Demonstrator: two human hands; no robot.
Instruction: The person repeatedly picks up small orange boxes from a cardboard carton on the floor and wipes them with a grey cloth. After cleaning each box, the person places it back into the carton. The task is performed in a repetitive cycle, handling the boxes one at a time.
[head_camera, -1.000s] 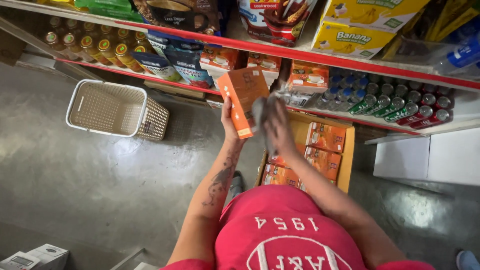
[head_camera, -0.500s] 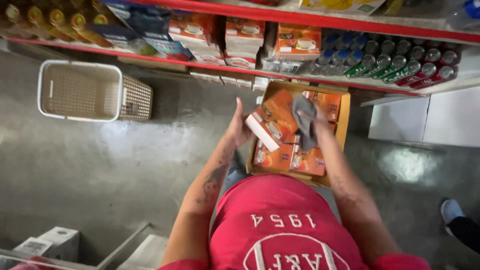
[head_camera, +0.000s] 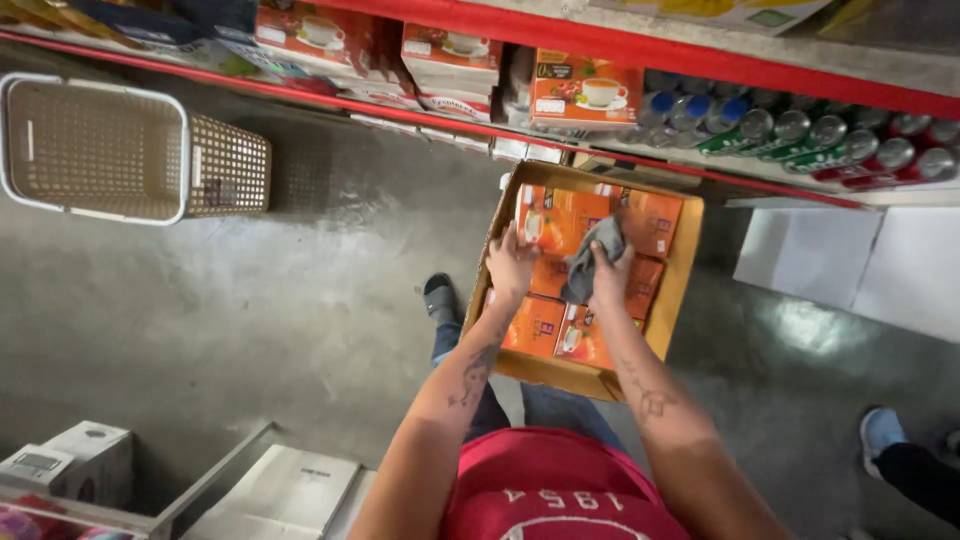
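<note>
Both hands have come down from the shelf since a second ago, when they held an orange box up by the shelf edge; now they are low, inside the cardboard carton (head_camera: 680, 290) on the floor. The left hand (head_camera: 510, 265) closes its fingers on the edge of an orange box (head_camera: 555, 218) at the far end of the carton, and this box lies among the other orange boxes (head_camera: 560, 335) packed there. The right hand (head_camera: 608, 272) is clenched on a grey cloth (head_camera: 592, 255), which hangs over the boxes just beside the left hand. Above the carton, the red shelf (head_camera: 700, 60) carries more boxes with a cup picture and a row of cans (head_camera: 800, 135). A white plastic basket (head_camera: 110, 150) stands on the grey floor (head_camera: 250, 300), well apart to the left. At the right edge another person's shoe (head_camera: 885, 430) shows.
</note>
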